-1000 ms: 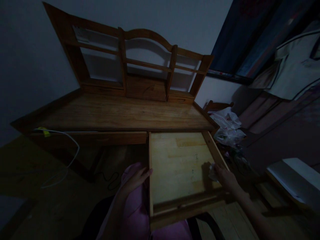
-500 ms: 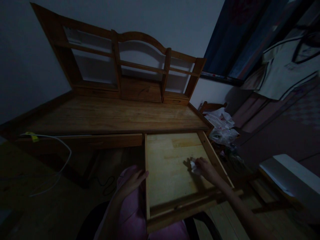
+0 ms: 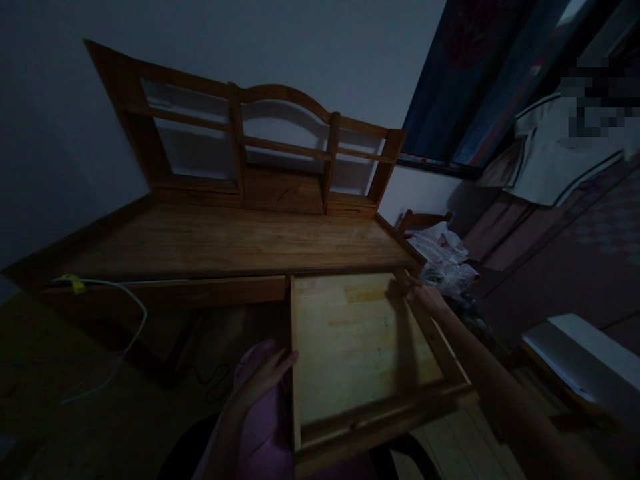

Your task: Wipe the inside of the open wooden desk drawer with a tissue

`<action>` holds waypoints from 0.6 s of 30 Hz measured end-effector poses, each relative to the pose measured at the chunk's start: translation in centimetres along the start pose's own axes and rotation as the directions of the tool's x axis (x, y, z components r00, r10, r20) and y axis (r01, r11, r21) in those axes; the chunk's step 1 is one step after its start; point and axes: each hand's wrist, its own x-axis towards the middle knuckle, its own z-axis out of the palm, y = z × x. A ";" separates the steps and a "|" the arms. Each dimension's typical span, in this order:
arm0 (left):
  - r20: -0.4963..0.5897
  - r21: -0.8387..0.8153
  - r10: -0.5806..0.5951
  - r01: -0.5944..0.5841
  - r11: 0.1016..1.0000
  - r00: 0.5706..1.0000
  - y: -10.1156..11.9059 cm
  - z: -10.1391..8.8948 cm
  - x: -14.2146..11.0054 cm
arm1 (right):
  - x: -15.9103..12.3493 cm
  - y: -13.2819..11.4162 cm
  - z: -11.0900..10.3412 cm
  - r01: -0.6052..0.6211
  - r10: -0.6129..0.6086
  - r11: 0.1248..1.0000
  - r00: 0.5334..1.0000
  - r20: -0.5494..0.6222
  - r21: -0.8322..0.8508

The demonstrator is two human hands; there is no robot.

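A wooden drawer [image 3: 345, 373] is pulled out of the desk in front of me, its pale bottom board bare apart from a few small dark marks. My left hand [image 3: 273, 375] lies against the outside of the drawer's left wall, fingers stretched out and fingertips touching its top edge. Over at the far right corner, my right hand [image 3: 424, 295] reaches to the inside of the right wall with its fingers closed. A crumpled white tissue is in those fingers, barely visible now in the dim light.
The wooden desk [image 3: 250, 240] carries a shelf unit [image 3: 235, 147] at its back. A white cable [image 3: 143, 313] with a yellow tag hangs at the left. Plastic bags [image 3: 440, 247] stand beyond the desk's right end. At the lower right is a white box-like object [image 3: 575, 353].
My right hand has moved from the middle right of the drawer bottom to the far right corner, carrying the tissue. My left hand has stayed at the left wall. The view has tilted slightly.
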 end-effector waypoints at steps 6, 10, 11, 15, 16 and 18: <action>0.002 -0.047 -0.040 0.040 0.998 0.999 1.1 -0.3 -0.2 | -3.9 0.9 1.5 0.004 -0.005 1.000 0.995 0.095 0.014; 0.005 -0.035 -0.120 0.121 0.992 0.993 1.7 -0.5 -0.1 | -8.6 1.0 1.2 -0.041 0.022 0.983 0.995 0.102 0.180; -0.007 -0.019 -0.113 0.112 0.993 0.994 1.6 -0.6 0.0 | -9.7 0.8 1.0 -0.051 0.030 0.965 0.996 0.086 0.259; 0.008 -0.015 -0.081 0.081 0.997 0.997 1.4 -0.3 -0.5 | -14.2 -0.6 -0.6 -0.172 0.138 0.842 0.985 0.104 0.512; 0.017 -0.031 -0.066 0.066 0.997 0.998 1.4 -0.1 -0.9 | -15.4 -0.8 -1.0 -0.223 0.188 0.809 0.975 0.121 0.543; -0.006 -0.063 -0.020 0.019 0.998 1.000 1.4 0.4 -1.8 | -18.5 -0.5 -1.4 -0.316 0.319 0.745 0.942 0.102 0.587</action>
